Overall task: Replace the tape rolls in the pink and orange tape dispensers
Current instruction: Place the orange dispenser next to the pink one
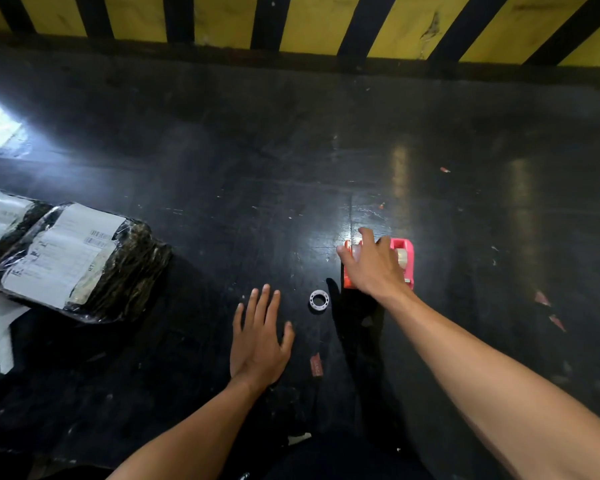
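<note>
On the dark table, an orange tape dispenser [347, 277] and a pink tape dispenser [406, 252] stand side by side right of centre. A tape roll shows inside the pink one. My right hand [373, 263] hovers over both with fingers spread, covering most of the orange one; whether it touches them I cannot tell. A small white empty tape core [318, 300] lies flat just left of the dispensers. My left hand [258, 337] rests flat on the table, fingers apart, holding nothing, a little left of the core.
Black plastic-wrapped parcels with white shipping labels [73, 258] lie at the left edge of the dark table [257, 150]. A yellow-and-black striped barrier [309, 19] runs along the far side. Small red scraps [316, 364] dot the surface.
</note>
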`<state>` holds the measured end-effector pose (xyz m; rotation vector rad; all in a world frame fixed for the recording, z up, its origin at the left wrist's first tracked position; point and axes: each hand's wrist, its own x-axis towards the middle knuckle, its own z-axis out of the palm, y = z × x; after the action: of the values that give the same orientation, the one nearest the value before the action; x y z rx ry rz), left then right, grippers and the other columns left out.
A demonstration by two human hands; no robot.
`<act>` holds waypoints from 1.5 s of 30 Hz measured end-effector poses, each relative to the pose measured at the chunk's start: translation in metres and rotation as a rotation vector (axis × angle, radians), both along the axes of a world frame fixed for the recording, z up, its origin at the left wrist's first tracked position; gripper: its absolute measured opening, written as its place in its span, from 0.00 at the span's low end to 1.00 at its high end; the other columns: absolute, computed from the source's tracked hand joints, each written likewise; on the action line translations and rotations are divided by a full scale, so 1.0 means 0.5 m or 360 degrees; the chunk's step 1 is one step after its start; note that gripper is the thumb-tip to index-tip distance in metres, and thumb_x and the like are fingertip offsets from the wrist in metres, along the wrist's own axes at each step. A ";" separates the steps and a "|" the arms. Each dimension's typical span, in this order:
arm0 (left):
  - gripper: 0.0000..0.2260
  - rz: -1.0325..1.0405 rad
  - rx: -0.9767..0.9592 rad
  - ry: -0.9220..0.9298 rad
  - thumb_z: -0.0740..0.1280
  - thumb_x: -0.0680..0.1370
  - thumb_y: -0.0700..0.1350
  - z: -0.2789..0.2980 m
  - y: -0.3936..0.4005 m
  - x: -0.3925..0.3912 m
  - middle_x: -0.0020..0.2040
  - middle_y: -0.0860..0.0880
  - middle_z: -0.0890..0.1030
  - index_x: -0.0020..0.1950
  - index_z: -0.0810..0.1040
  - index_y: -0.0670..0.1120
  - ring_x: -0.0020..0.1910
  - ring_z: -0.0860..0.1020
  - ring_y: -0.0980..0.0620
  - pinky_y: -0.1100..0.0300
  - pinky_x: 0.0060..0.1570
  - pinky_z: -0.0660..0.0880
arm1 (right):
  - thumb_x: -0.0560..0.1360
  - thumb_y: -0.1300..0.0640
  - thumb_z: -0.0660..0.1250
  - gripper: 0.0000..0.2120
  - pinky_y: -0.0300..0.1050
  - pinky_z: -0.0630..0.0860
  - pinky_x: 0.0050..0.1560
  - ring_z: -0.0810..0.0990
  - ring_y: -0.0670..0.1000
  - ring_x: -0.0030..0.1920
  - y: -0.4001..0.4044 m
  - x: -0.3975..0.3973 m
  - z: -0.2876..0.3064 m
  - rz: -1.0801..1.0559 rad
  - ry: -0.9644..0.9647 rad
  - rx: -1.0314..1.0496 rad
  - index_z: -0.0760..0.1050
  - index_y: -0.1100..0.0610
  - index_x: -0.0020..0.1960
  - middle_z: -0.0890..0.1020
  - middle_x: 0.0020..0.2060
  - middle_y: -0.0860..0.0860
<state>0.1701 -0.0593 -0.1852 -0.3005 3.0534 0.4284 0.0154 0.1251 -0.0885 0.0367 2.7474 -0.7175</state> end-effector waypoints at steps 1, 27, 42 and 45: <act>0.28 0.0000 0.0008 0.0011 0.53 0.81 0.58 0.001 0.000 0.000 0.82 0.50 0.54 0.80 0.56 0.50 0.81 0.48 0.51 0.46 0.79 0.49 | 0.76 0.39 0.57 0.26 0.57 0.71 0.58 0.71 0.63 0.63 0.007 0.011 0.008 -0.0037 0.0070 -0.0039 0.61 0.50 0.70 0.69 0.65 0.61; 0.17 0.0055 0.0446 0.0137 0.68 0.79 0.49 0.071 0.019 -0.134 0.62 0.48 0.77 0.68 0.74 0.50 0.59 0.75 0.46 0.49 0.59 0.74 | 0.72 0.54 0.67 0.20 0.48 0.76 0.55 0.74 0.53 0.56 0.011 0.187 -0.065 0.0742 0.0374 -0.0223 0.71 0.51 0.63 0.75 0.54 0.51; 0.18 0.0094 0.0339 0.0015 0.66 0.80 0.52 0.074 -0.017 -0.200 0.64 0.54 0.78 0.70 0.74 0.54 0.62 0.72 0.49 0.53 0.57 0.70 | 0.72 0.52 0.66 0.21 0.62 0.57 0.66 0.74 0.57 0.59 -0.102 0.010 -0.081 0.0816 0.0511 0.0492 0.67 0.51 0.63 0.80 0.53 0.52; 0.18 0.0080 0.0334 0.0012 0.66 0.80 0.52 0.076 -0.020 -0.203 0.64 0.55 0.78 0.70 0.74 0.55 0.62 0.72 0.49 0.52 0.56 0.70 | 0.72 0.49 0.66 0.25 0.64 0.54 0.68 0.72 0.57 0.61 -0.101 0.010 -0.076 0.0798 0.0480 0.0478 0.65 0.51 0.66 0.79 0.56 0.53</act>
<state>0.0686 -0.0695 -0.1473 -0.3659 2.9781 0.7468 0.0205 0.0746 -0.1264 -0.7212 2.9278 -0.1819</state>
